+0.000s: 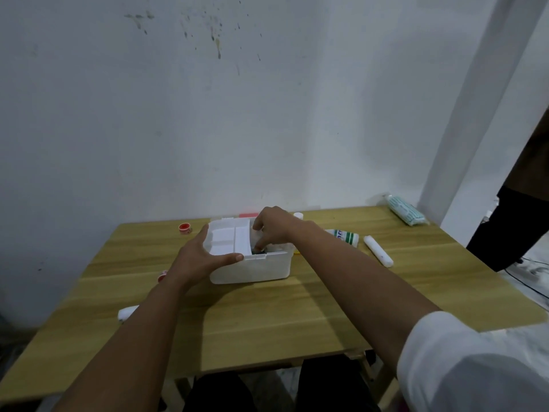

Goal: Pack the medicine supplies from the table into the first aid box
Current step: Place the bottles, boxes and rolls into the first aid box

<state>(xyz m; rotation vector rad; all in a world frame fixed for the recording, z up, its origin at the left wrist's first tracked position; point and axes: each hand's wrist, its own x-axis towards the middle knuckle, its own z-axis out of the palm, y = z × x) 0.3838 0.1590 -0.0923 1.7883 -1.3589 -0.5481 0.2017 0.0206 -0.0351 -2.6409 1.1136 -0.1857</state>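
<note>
A white first aid box (252,269) stands open in the middle of the wooden table (267,316), with a white divided tray (230,239) resting tilted on its left half. My left hand (197,258) grips the box's left front corner, thumb along the rim. My right hand (271,226) reaches into the right half of the box, fingertips down on a small dark item (257,250) inside. I cannot tell what that item is.
On the table lie a white bottle with green print (341,235), a white roll (378,254), a wrapped green-and-white pack (405,210) at the far right, a red-capped round item (184,227), a white roll (127,313) and a red item (162,275) beside my left arm.
</note>
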